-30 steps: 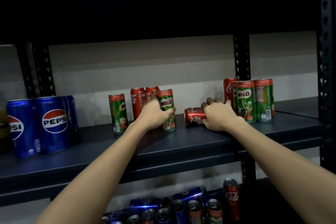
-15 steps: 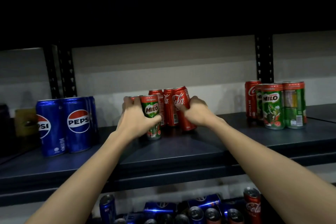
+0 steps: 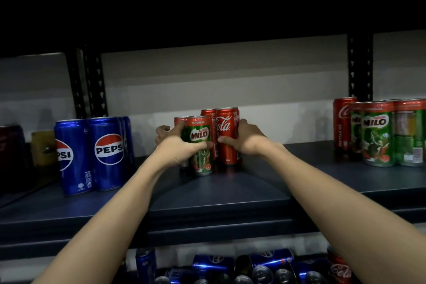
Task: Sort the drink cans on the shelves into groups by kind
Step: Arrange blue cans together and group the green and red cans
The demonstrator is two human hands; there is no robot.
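The cola can [image 3: 227, 137], tilted half a second ago, now stands upright against the other colas mid-shelf, right hand [image 3: 245, 139] still wrapped round it; left hand [image 3: 177, 145] grips the Milo can [image 3: 200, 145] alongside. Next, I'd judge, Milo goes right to its group

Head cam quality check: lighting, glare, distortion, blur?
Head view: dim, upper part nearly black; glare streaks on the Pepsi cans; wide-angle bend along the shelf edge; labels on the Milo can and Coke can legible; lower-shelf cans murky.
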